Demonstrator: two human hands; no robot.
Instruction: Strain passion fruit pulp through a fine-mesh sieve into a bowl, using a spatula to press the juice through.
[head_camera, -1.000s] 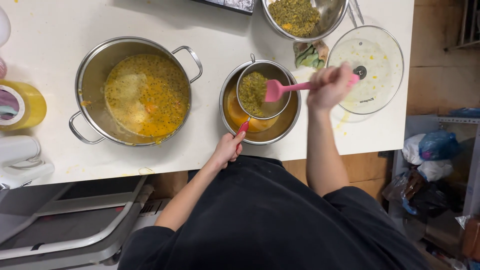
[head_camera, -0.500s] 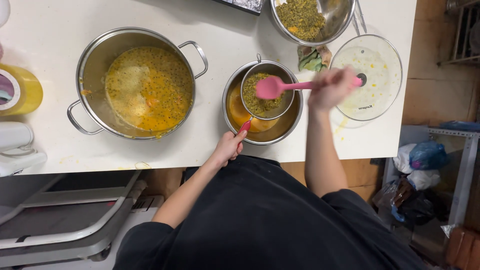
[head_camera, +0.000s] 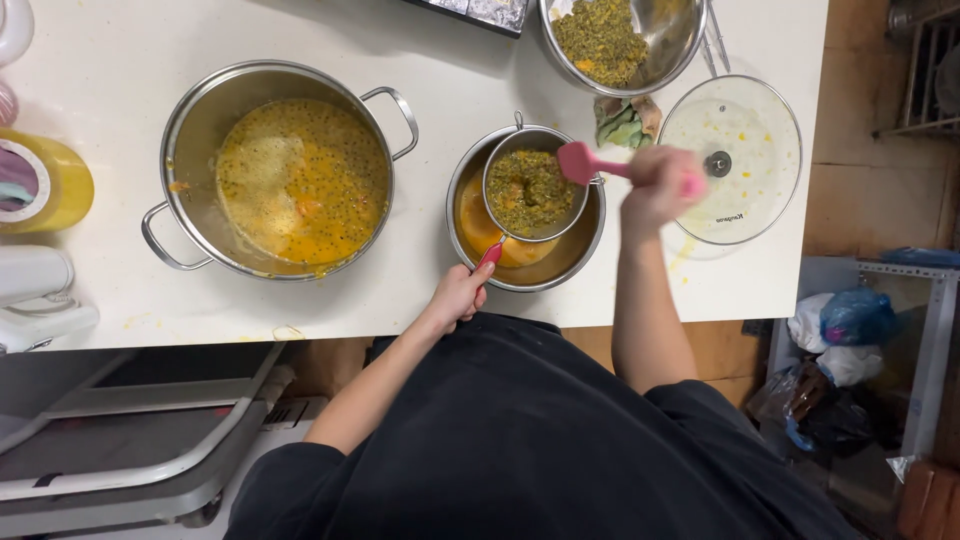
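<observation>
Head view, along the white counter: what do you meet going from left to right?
Yellow tape roll → large steel pot of seedy yellow pulp → left hand on the strainer's red handle → strainer over the smaller pot → right hand with the pink spatula → glass lid.

A white worktop (head_camera: 120, 300) spans the upper part of the view, its surface marked with yellow spatter near the front edge — lighting is even, with soft shadows. Below it at left stands a grey-and-white frame (head_camera: 130, 450) on a dark floor. At right, a brown floor (head_camera: 860, 150) carries a metal shelf frame (head_camera: 925, 330) with white and blue bags (head_camera: 835, 330) bunched beside it — contents cannot be told.
</observation>
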